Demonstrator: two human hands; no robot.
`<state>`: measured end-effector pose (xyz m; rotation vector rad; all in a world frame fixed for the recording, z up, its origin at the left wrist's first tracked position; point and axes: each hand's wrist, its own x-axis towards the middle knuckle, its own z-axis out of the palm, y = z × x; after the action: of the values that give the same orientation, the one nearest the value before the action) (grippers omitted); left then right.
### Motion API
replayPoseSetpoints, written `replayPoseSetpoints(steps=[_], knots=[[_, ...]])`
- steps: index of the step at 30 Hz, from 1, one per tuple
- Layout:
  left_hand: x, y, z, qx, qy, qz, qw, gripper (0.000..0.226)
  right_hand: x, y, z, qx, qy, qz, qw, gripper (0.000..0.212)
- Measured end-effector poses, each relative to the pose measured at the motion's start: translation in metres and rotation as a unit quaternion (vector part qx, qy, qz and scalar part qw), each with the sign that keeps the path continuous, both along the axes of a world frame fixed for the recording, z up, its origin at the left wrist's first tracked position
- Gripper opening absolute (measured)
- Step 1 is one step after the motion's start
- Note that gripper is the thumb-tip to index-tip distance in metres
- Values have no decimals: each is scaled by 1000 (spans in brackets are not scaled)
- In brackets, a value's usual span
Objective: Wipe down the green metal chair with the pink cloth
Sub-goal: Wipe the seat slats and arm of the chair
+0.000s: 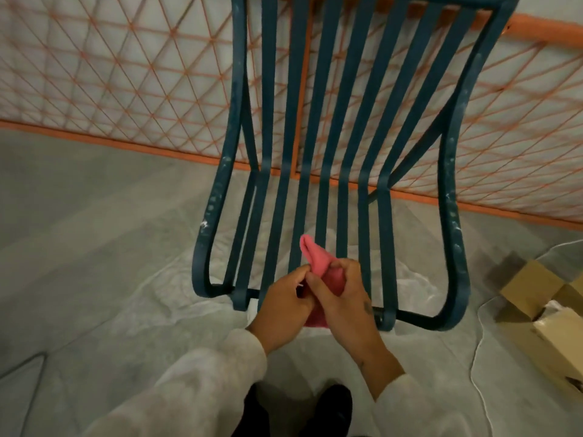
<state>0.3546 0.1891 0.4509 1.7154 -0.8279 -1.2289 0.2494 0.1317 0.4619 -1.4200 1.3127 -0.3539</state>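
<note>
I see the chair (331, 159) filling the middle of the view, its slatted seat and back painted a dark green-blue, with pale scuffs and specks along both side rails. Behind the chair runs an orange lattice fence (126, 74) against a pale wall. The chair stands on a sheet of clear plastic (110, 247) spread over the floor.

The cloth (318, 263) is just above the front edge of the chair's seat, bunched between both hands. One pink corner pokes up past the fingers toward the slats, and a bit more shows below the palms. I cannot tell whether the cloth touches the slats.

My left hand (285, 305) is curled shut, pinching the cloth at its near side with fingertips and thumb. My right hand (340, 298) is closed around it too, fingers wrapped over the top of the bundle. Both hands press against each other over the chair's front rail.

To the right of the chair sits an open cardboard box (542, 310), with a thin white cord (478, 357) trailing across the plastic beside it.
</note>
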Motion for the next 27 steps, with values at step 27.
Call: replayPoseSetpoints(steps=[27], knots=[[59,67,-211,41,-252,237,937,46,141,-35,-196,-265,34,303,915,34]])
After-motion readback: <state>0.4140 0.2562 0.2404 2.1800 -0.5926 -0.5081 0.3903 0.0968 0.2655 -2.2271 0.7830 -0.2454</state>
